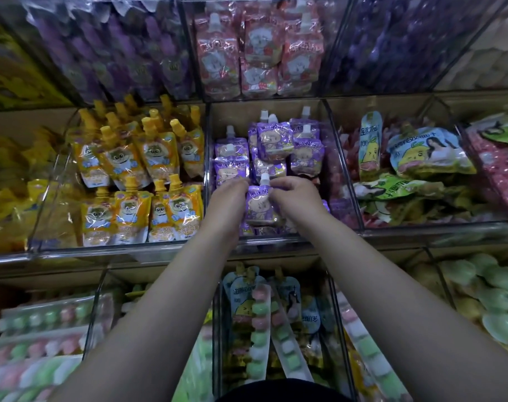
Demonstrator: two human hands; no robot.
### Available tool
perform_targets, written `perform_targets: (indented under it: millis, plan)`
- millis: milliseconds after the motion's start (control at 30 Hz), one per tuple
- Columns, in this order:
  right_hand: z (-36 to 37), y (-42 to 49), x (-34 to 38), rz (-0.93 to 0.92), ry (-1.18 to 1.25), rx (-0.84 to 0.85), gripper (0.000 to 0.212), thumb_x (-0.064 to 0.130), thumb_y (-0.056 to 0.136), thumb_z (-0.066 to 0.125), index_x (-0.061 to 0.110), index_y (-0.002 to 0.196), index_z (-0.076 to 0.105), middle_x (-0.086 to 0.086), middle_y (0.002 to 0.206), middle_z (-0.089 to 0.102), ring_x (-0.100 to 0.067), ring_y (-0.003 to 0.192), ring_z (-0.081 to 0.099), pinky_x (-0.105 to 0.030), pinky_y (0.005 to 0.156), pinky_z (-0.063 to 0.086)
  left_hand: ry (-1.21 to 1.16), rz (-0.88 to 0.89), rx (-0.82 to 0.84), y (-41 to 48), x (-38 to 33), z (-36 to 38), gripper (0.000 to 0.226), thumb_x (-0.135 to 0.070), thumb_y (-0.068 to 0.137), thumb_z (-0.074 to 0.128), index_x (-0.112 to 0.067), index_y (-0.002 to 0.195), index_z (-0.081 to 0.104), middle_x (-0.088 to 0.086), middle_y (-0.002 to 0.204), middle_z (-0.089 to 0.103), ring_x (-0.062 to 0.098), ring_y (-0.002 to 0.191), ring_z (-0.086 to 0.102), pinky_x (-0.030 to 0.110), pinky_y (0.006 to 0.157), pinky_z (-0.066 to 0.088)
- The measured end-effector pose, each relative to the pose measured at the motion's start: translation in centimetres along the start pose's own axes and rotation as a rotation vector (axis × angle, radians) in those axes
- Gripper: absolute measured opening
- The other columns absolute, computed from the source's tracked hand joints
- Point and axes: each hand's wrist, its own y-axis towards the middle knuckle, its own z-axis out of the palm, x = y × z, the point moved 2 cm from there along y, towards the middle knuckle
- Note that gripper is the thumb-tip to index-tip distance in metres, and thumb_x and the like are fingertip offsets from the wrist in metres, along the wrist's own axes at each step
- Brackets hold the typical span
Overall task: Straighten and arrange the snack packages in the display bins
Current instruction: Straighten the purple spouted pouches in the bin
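Left hand (227,201) and right hand (296,198) pinch the top corners of a purple white-capped spout pouch (260,206), upright in the clear plastic bin (273,242) among matching pouches (276,137); orange spout pouches (148,158) fill the neighbouring bin (44,204).

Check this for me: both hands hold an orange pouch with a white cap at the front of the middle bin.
Wrong colour. The head view shows the left hand and right hand holding a purple pouch with a white cap at the front of the middle bin.

"100" on upright pear pouch (369,143), "100" on lower blue pouch (238,290), other print unreadable
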Motion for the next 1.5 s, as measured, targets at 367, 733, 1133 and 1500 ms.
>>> perform_targets:
  millis: [367,733,1133,1500]
  plan:
    - [-0.5,-0.7,0.9,-0.088,0.217,-0.118,0.033,0.044,0.102,0.043,0.029,0.087,0.068,0.006,0.105,0.07,-0.012,0.11,0.062,-0.034,0.101,0.047,-0.104,0.068,0.01,-0.7,-0.4,0.6,0.022,-0.033,0.093,0.052,-0.028,0.1,0.072,-0.007,0.107,0.072,0.012,0.103,0.065,0.034,0.09,0.052]
    - [-2.8,-2.6,3.2,-0.281,0.339,-0.129,0.029,0.04,0.104,0.04,0.028,0.101,0.066,0.015,0.104,0.068,-0.002,0.107,0.062,-0.029,0.1,0.047,-0.34,0.174,0.172,-3.2,-2.4,2.7,0.038,-0.026,0.103,0.044,-0.013,0.137,0.055,-0.006,0.128,0.062,0.004,0.12,0.055,0.021,0.097,0.043]
    - [-8.2,-3.9,3.1,-0.327,0.34,-0.171,0.025,0.033,0.104,0.043,0.024,0.104,0.066,0.013,0.103,0.069,-0.007,0.11,0.063,-0.029,0.1,0.048,-0.332,0.177,0.246,-5.7,-3.1,8.3,0.033,-0.028,0.104,0.042,-0.014,0.13,0.056,-0.008,0.12,0.064,0.001,0.112,0.057,0.028,0.11,0.036]
    - [-14.2,-2.3,3.3,-0.299,0.344,-0.244,0.026,0.031,0.104,0.044,0.019,0.104,0.067,0.017,0.091,0.066,0.013,0.081,0.062,-0.007,0.07,0.045,-0.271,0.185,0.244,-4.4,-3.7,13.6,0.023,-0.026,0.104,0.042,-0.021,0.114,0.062,-0.021,0.092,0.071,-0.011,0.086,0.063,0.015,0.08,0.045]
